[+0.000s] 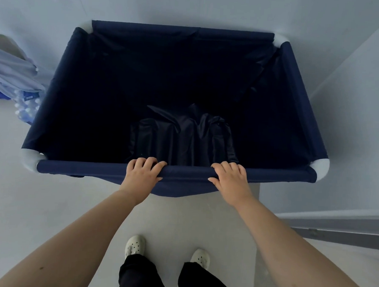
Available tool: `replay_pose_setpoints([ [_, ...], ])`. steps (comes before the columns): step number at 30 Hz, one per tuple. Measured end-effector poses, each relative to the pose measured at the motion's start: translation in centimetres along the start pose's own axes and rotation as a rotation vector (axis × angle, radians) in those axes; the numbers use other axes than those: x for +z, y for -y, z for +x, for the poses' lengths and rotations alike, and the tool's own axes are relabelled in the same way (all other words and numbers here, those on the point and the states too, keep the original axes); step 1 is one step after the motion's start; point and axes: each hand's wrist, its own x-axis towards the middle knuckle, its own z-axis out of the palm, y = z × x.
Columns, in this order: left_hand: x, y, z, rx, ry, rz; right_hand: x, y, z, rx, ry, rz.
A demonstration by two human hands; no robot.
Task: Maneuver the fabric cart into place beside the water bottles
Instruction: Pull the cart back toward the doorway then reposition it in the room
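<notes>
A large navy fabric cart with white corner joints fills the middle of the head view, its dark bin open with crumpled lining at the bottom. My left hand and my right hand both grip the cart's near rail, fingers curled over it. A pack of clear water bottles stands on the floor right against the cart's left side, partly hidden by the cart.
A pale blue cloth drapes over something at the far left, above the bottles. A white wall runs just behind the cart. A wall and grey door frame close in on the right. My feet stand on the light floor.
</notes>
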Motion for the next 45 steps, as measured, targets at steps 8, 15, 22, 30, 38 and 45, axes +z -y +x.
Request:
replay_pose_setpoints([
  [8,0.1,-6.3,2.1,0.041,0.006,0.009,-0.5,-6.0,-2.9,0.071,0.008,-0.03],
  [15,0.0,-11.6,3.7,0.097,-0.028,-0.001,-1.0,-10.7,-5.4,0.132,-0.024,-0.038],
  [22,0.2,-11.2,5.8,0.129,-0.013,0.005,-1.0,-11.4,-4.9,0.175,0.006,-0.02],
  [30,0.4,-9.3,8.8,0.197,-0.013,0.027,-0.7,-11.2,-3.1,0.204,-0.034,-0.03],
  [38,0.2,-8.7,11.6,0.25,-0.008,0.052,-0.7,-11.9,-1.8,0.234,-0.042,-0.044],
  [45,0.1,-8.7,11.6,0.257,-0.014,0.018,-0.7,-12.1,-1.7,0.249,-0.034,-0.02],
])
